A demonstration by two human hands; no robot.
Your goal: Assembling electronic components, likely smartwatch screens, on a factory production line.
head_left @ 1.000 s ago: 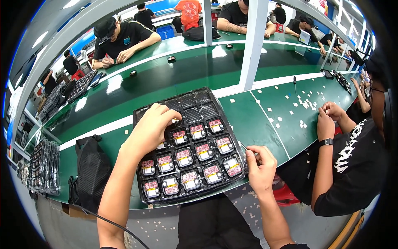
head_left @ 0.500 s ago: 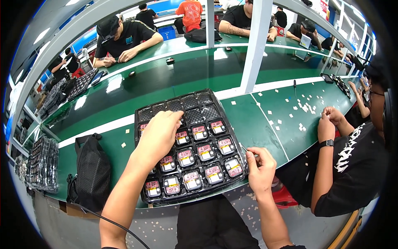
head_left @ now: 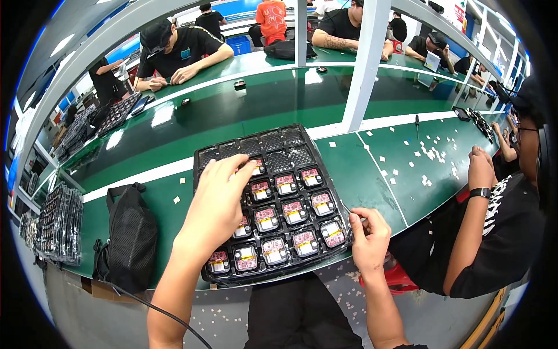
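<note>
A black moulded tray (head_left: 293, 138) stands on the green bench in front of me, its far row of pockets bare. Small square devices (head_left: 294, 212) with reddish circuit boards and silver-and-yellow parts fill the nearer pockets. My left hand (head_left: 218, 198) is over the tray's left side, fingers stretched and a little apart. Its fingertips are by a device (head_left: 257, 167) in the second row from the far edge; whether they touch it is unclear. By the tray's right edge, my right hand (head_left: 370, 235) is closed on a thin, pointed metal tool (head_left: 347, 208), mostly hidden in the fingers.
A black bag (head_left: 132, 238) lies left of the tray, with stacked trays (head_left: 60, 227) beyond it. Small pale squares (head_left: 431, 152) and a screwdriver (head_left: 417, 122) lie to the right. A white post (head_left: 363, 70) rises behind the tray. A co-worker (head_left: 488, 232) sits close at right.
My left hand's fingers have straightened and spread over the tray, and a device now shows by the fingertips. My right hand keeps its place at the tray's edge. The view has shifted slightly.
</note>
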